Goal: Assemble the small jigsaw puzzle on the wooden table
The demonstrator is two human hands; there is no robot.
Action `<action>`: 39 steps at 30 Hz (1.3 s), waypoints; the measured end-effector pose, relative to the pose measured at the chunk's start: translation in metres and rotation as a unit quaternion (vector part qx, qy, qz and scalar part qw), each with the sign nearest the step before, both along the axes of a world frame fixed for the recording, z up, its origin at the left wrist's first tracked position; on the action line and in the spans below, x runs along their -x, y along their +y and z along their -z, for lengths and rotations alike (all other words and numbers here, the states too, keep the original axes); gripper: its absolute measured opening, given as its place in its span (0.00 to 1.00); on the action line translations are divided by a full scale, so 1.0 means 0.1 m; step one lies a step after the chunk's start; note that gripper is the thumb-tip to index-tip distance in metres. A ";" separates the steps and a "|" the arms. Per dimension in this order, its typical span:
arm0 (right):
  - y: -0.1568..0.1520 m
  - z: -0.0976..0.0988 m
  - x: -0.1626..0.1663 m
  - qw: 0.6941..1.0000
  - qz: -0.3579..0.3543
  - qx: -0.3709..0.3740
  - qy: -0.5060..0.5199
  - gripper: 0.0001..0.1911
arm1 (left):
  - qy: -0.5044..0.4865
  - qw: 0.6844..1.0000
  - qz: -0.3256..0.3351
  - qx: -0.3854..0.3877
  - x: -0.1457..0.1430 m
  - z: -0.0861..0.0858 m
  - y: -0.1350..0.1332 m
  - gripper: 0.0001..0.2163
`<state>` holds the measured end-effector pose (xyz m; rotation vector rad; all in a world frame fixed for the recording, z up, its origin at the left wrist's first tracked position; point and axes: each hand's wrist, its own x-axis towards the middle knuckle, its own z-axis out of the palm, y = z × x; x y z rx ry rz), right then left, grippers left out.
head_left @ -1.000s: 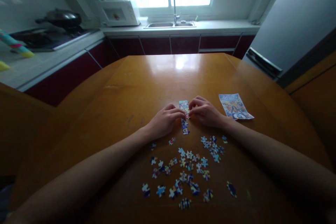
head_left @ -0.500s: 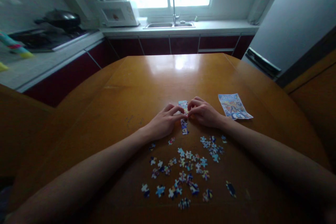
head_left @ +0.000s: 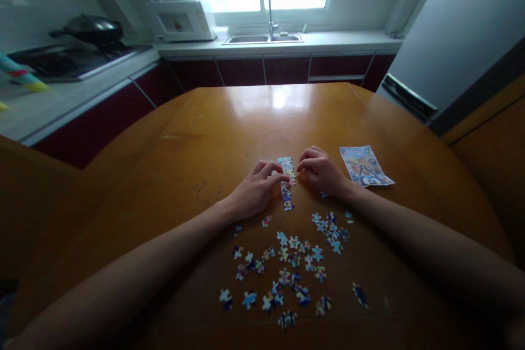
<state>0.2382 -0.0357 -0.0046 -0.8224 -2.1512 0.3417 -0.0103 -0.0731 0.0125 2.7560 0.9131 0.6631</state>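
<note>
A narrow strip of joined puzzle pieces [head_left: 286, 181] lies on the wooden table [head_left: 229, 136], running away from me. My left hand [head_left: 256, 191] rests on the table at the strip's left side, its curled fingertips pressing against the strip's edge. My right hand [head_left: 322, 169] sits just to the right of the strip, fingers curled in a loose pinch a little apart from it; whether it holds a piece is hidden. Several loose puzzle pieces [head_left: 293, 262] are scattered nearer to me, between my forearms.
A printed reference picture [head_left: 364, 165] lies flat to the right of my right hand. Beyond the table run a counter with a sink and tap [head_left: 270, 22], a microwave [head_left: 178, 19] and a wok [head_left: 92, 27] on a stove. A fridge [head_left: 447, 33] stands at right.
My right hand has drawn slightly to the right, away from the strip it was touching. My left hand stays against the strip.
</note>
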 end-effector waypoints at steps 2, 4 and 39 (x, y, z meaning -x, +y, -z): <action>-0.01 -0.01 0.01 0.999 -0.032 0.004 -0.006 0.15 | -0.003 1.000 0.003 0.002 0.00 -0.01 0.00 0.22; -0.03 -0.02 0.02 0.998 -0.066 0.009 -0.014 0.14 | -0.006 1.000 0.003 0.001 0.00 0.00 0.00 0.22; -0.01 -0.11 -0.02 0.998 0.041 -0.037 0.017 0.16 | -0.057 0.998 -0.014 0.033 0.01 0.02 0.06 0.22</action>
